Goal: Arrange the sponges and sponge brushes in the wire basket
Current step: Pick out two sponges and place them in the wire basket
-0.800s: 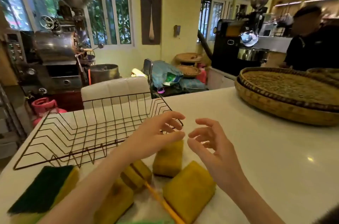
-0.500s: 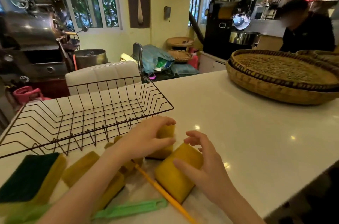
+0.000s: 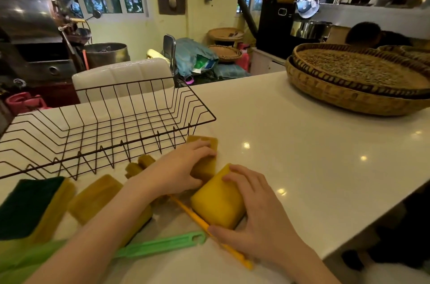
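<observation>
Our left hand (image 3: 186,167) clamps the far sponge (image 3: 204,158); our right hand (image 3: 258,214) clamps the bright sponge (image 3: 216,204), likely for lifting into the empty wire basket (image 3: 104,125) just beyond.

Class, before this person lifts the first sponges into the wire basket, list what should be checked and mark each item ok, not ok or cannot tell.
1. Wire basket has room inside: ok.
2. Left hand is on the darker sponge: ok.
3. Right hand is around the bright yellow sponge: ok.
4. Grips are firm enough to lift: cannot tell.
5. Orange brush handle is clear of the yellow sponge: not ok, it lies against it.
</observation>
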### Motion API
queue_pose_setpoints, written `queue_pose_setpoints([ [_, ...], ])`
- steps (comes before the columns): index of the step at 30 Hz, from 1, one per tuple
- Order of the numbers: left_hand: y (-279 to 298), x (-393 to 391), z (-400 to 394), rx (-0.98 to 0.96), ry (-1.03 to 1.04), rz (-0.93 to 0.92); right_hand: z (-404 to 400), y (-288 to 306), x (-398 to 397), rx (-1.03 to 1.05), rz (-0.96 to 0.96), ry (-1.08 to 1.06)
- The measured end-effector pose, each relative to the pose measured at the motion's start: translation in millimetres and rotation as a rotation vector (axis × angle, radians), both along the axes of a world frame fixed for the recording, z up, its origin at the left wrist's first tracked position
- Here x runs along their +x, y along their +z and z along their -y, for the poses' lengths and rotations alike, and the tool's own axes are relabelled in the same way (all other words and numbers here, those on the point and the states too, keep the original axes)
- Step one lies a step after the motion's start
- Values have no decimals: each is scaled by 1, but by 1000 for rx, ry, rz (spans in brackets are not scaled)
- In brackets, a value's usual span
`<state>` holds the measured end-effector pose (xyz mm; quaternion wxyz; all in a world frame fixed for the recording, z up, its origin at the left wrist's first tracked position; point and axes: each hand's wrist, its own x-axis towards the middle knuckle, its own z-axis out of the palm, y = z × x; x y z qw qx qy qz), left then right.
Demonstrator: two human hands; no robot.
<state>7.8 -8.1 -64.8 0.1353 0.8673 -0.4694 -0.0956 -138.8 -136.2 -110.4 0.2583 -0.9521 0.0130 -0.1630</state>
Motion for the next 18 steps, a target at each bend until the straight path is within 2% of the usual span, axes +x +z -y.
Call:
queue_pose_setpoints([
  [4, -5, 2, 0, -21, 6, 15, 4, 3, 0, 140, 6, -18],
  [10, -6, 3, -1, -50, 19, 11, 17, 22, 11, 784, 36, -71],
  [13, -8, 0, -1, -26, 14, 51, 31, 34, 26, 923, -177, -249],
  [16, -8, -2, -2, -10, 20, 75, 50, 41, 39, 904, -468, -288],
  [18, -7, -2, -2, -6, 16, 64, 57, 43, 44, 895, -554, -303],
])
